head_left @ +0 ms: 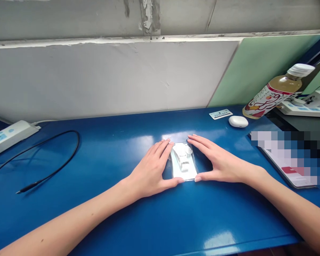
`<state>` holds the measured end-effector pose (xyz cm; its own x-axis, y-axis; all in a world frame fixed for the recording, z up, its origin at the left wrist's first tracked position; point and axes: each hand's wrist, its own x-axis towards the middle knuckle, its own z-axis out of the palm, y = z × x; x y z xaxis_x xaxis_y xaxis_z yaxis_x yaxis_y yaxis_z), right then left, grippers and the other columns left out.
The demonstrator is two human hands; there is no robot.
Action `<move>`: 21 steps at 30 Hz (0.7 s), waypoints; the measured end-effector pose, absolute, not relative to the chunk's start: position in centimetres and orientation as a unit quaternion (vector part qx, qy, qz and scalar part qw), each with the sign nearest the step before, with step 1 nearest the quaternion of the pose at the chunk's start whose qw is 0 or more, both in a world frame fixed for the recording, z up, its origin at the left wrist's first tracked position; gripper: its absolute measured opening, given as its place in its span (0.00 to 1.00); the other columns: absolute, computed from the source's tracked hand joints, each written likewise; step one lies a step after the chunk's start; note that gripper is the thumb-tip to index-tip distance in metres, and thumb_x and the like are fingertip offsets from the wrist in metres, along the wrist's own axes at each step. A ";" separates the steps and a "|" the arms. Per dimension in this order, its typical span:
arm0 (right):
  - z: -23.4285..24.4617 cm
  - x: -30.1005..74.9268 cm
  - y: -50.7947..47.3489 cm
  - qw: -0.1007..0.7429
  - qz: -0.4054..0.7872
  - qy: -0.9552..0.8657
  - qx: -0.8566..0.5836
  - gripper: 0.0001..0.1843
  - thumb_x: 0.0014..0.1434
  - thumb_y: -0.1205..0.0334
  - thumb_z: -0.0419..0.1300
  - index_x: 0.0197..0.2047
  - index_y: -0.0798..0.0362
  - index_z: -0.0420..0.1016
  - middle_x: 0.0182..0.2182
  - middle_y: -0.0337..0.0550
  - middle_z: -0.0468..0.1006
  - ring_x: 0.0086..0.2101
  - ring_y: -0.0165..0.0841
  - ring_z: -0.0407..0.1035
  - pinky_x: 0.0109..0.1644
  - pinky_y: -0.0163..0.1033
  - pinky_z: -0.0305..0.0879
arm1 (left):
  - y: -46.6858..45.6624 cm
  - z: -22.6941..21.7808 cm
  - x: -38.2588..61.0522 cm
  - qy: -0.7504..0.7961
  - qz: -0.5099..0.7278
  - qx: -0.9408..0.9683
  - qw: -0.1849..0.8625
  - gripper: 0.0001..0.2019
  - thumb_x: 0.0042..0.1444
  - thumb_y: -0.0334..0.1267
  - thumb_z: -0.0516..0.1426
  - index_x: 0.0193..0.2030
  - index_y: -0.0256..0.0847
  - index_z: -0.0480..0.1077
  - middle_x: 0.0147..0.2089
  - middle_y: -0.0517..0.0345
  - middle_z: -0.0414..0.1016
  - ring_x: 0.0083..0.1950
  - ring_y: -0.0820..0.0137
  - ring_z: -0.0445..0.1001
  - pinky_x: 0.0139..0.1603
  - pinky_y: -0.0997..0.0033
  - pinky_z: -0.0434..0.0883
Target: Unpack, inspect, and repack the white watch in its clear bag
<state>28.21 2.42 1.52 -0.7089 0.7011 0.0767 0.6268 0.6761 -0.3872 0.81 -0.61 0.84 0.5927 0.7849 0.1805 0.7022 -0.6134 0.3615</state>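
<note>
A small white item (183,153) with a raised, clip-like part lies on a white card (188,175) in what looks like a clear plastic sleeve, flat on the blue table; its exact kind I cannot tell. My left hand (154,165) rests along the left edge of this packet, fingers stretched out, thumb tip at the lower edge. On the opposite side, my right hand (218,160) is spread wide, its thumb at the lower right corner and its fingertips near the upper right corner. Both hands frame the packet rather than wrap round it.
A black cable (69,156) curls across the left of the blue table (117,142), near a white power strip (13,135). At the right are a phone (285,170), a white earbud case (238,121), a card (220,114) and a drink bottle (276,92). A wall (109,81) stands behind.
</note>
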 end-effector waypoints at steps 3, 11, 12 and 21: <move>1.5 28.2 2.4 0.130 0.175 -0.906 -0.363 0.55 0.56 0.40 0.65 0.75 0.52 0.43 0.72 0.62 0.52 0.69 0.56 0.50 0.67 0.63 0.58 | -0.8 0.9 0.8 0.421 0.166 0.884 0.119 0.42 0.62 0.54 0.57 0.74 0.35 0.43 0.75 0.33 0.49 0.75 0.47 0.49 0.71 0.41 0.58; 1.5 28.2 2.6 0.208 0.152 -0.882 -0.395 0.26 0.66 0.51 0.56 0.64 0.52 0.64 0.56 0.56 0.75 0.56 0.48 0.70 0.59 0.55 0.70 | -0.6 0.2 0.5 0.454 0.190 0.863 0.114 0.22 0.71 0.35 0.42 0.70 0.32 0.54 0.74 0.35 0.52 0.75 0.52 0.50 0.70 0.43 0.61; 1.5 28.3 2.7 0.215 0.150 -0.880 -0.396 0.24 0.67 0.53 0.56 0.63 0.51 0.65 0.52 0.54 0.77 0.53 0.47 0.72 0.56 0.54 0.71 | -0.5 0.2 0.4 0.462 0.191 0.858 0.114 0.22 0.72 0.35 0.42 0.68 0.32 0.56 0.73 0.35 0.53 0.75 0.51 0.51 0.70 0.43 0.61; 2.0 28.4 2.9 0.217 0.185 -0.902 -0.323 0.20 0.65 0.57 0.59 0.59 0.51 0.69 0.34 0.44 0.79 0.36 0.39 0.74 0.42 0.46 0.73 | -0.4 0.7 0.4 0.439 0.152 0.877 0.126 0.36 0.62 0.49 0.58 0.72 0.35 0.54 0.73 0.35 0.53 0.75 0.46 0.48 0.70 0.40 0.58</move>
<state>28.40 2.86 1.98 -0.6966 0.6638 0.2723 0.5029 0.7225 -0.4745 0.44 -0.40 0.67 0.5686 0.8078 0.1554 0.7310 -0.5828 0.3549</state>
